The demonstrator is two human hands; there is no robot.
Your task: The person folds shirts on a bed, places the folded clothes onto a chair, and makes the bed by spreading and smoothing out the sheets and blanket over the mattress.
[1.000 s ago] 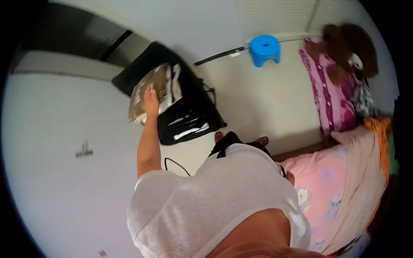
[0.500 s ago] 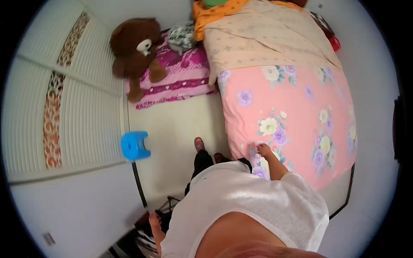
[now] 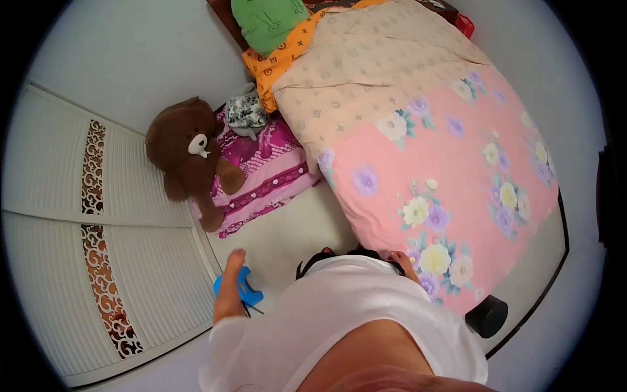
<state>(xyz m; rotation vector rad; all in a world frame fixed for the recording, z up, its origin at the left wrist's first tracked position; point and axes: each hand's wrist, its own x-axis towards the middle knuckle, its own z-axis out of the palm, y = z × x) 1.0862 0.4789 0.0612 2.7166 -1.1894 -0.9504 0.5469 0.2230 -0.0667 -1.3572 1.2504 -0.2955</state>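
The pink flowered fabric bedcover [image 3: 457, 176] seems soft, best held by its edge; whether nearby right hand [image 3: 402, 262] or farther left hand [image 3: 233, 270] grips is unclear.

Pillow [image 3: 268, 25] at far left corner of bed [image 3: 385, 215]; blanket [image 3: 372, 62] across its far end. Mat [image 3: 269, 189] lies just beside the bed's left edge, teddy bear [image 3: 186, 140] on the mat's left edge, plush toy [image 3: 247, 112] at its far edge. Stool [image 3: 251, 293] stands near left-hand doors [image 3: 153, 268].
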